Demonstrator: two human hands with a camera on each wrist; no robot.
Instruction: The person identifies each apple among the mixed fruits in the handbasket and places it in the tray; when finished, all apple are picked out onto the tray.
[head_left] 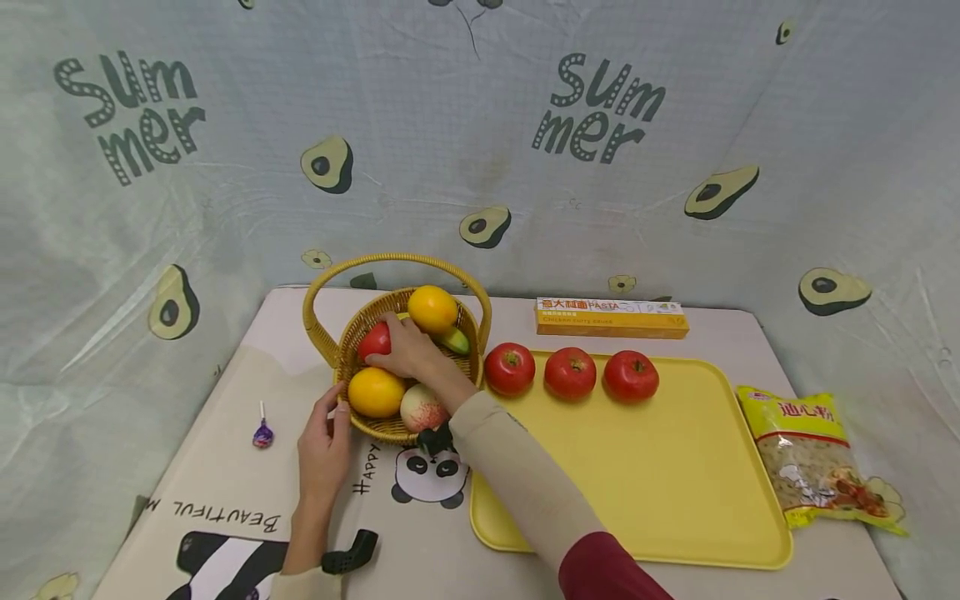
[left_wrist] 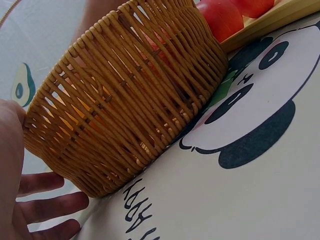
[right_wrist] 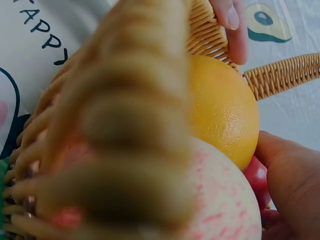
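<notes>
A round wicker basket (head_left: pixel 468 379) with a tall arched handle stands on the table. Inside it my right hand (head_left: pixel 408 343) grips a red apple (head_left: pixel 375 340), fingers curled over its top. Around that apple lie two orange-yellow fruits, one at the back (head_left: pixel 432 310) and one at the front (head_left: pixel 377 392), a pale peach with pink speckles (head_left: pixel 423 409), and a partly hidden green fruit (head_left: pixel 454 340). At the basket's left side, my left hand (head_left: pixel 325 442) touches the rim. In the left wrist view several of its fingers (left_wrist: pixel 55 207) stretch loosely beside the weave.
Right of the basket is a yellow tray (head_left: pixel 637 475), with three red apples (head_left: pixel 570 373) along its far edge. Behind it lies a pasta box (head_left: pixel 611 318); a pasta bag (head_left: pixel 813 458) sits to its right. A wrapped lollipop (head_left: pixel 262 433) is on the left.
</notes>
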